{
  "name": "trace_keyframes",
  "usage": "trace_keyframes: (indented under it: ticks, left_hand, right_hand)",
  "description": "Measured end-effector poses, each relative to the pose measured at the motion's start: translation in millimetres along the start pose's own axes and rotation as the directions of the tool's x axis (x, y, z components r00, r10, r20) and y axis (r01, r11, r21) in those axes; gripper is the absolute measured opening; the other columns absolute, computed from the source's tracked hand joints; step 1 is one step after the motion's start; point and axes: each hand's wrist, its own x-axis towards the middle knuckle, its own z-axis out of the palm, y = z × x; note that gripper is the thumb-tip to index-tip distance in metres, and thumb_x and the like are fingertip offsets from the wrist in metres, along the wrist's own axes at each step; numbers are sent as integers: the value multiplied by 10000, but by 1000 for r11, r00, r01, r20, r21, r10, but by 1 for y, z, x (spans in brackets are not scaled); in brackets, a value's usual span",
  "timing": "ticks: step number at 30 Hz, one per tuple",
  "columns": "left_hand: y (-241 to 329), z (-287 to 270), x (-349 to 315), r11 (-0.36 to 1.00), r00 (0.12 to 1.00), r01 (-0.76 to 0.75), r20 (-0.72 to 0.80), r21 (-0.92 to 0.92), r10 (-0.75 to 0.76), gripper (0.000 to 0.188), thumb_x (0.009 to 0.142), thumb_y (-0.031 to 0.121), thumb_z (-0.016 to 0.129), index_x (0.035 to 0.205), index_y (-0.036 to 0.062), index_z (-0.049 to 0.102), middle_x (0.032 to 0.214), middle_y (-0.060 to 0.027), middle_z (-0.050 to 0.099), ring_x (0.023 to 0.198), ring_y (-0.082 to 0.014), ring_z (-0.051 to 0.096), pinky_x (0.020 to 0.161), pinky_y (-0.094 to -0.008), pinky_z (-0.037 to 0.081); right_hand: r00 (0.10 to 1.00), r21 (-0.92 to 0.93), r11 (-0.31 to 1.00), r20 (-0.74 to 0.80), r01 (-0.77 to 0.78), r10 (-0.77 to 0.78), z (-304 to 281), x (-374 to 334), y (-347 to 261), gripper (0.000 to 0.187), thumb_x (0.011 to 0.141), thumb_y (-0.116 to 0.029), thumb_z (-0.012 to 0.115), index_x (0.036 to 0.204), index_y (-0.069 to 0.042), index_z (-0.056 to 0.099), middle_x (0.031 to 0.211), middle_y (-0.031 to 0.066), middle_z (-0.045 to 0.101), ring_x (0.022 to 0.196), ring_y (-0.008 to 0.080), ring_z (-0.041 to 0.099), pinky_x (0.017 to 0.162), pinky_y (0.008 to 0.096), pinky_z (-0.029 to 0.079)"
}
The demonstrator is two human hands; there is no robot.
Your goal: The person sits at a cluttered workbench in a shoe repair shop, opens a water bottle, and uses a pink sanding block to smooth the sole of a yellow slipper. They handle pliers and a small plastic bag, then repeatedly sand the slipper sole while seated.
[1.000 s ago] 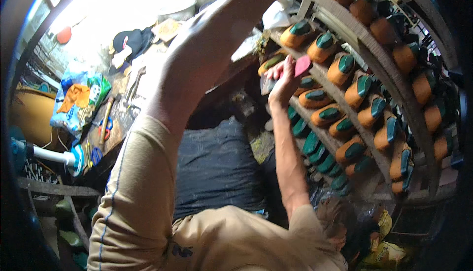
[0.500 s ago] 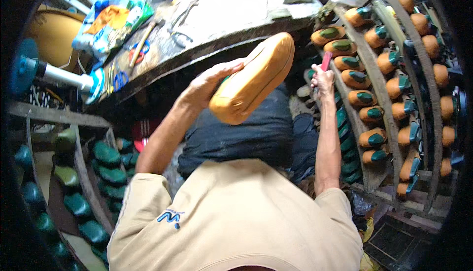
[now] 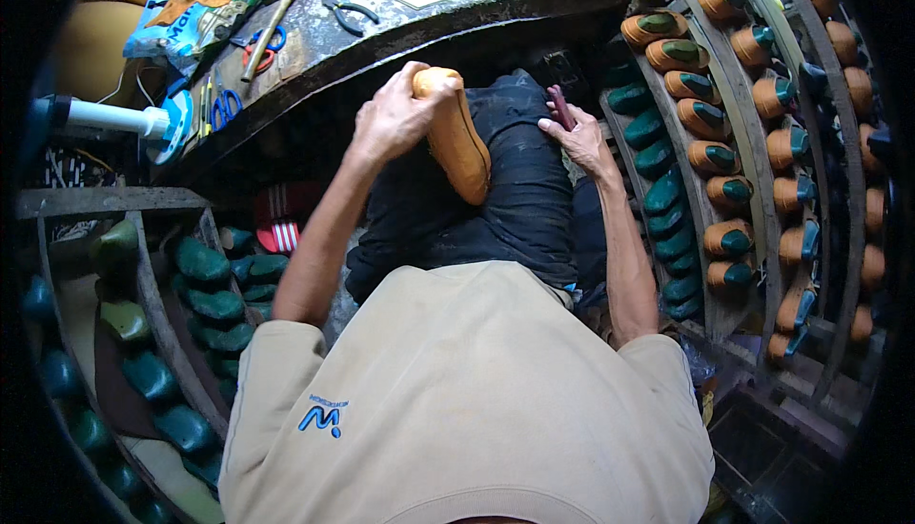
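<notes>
Over my lap, my left hand (image 3: 405, 112) is closed around the upper end of a tan leather shoe (image 3: 457, 151), which looks stretched over a last. The shoe hangs steeply, its lower end against my dark trousers (image 3: 524, 167). On the right, beside my knee, my right hand (image 3: 583, 143) grips a slim dark red, handle-like object (image 3: 560, 107). What that object ends in cannot be made out.
A workbench (image 3: 419, 43) ahead bears a hammer (image 3: 276, 29), pincers (image 3: 348, 14), scissors (image 3: 226, 110) and a plastic bag (image 3: 195, 14). A wooden rack (image 3: 701, 171) on the right holds tan shoes on green lasts. Green lasts (image 3: 202, 262) fill a left rack.
The shoe has swung from a slant to nearly upright and dropped lower, with my left hand now at its top. My right hand has moved left toward my knee with the red object.
</notes>
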Motion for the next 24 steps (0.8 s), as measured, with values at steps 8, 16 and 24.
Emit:
trace_keyframes:
  ticks: [8,16,24]
  left_hand:
    - [15,74,45,813,953,-301,-132,-498,272,636,895,467,941,1344,107,669,1233,-90,681,1193,-229,696,1030,-405,583]
    - [-16,120,115,306,916,244,322,-920,238,769,1092,759,496,1002,66,817,883,-45,764,815,-149,715,826,-319,595]
    - [-39,167,166,149,807,485,507,-862,302,437,1122,341,579,972,-6,796,844,-119,804,738,-241,776,731,-343,638]
  right_hand:
    - [964,93,961,77,-262,255,-20,-37,33,480,981,-445,849,1112,1,730,881,21,658,810,140,617,753,327,513]
    - [868,408,897,-493,170,60,-72,26,-7,272,1115,-196,624,1284,9,681,798,67,672,719,186,647,762,388,575]
    - [853,644,591,-496,485,-159,2,93,-116,809,1180,-256,536,1781,-246,-5,1148,265,742,739,345,787,676,469,676]
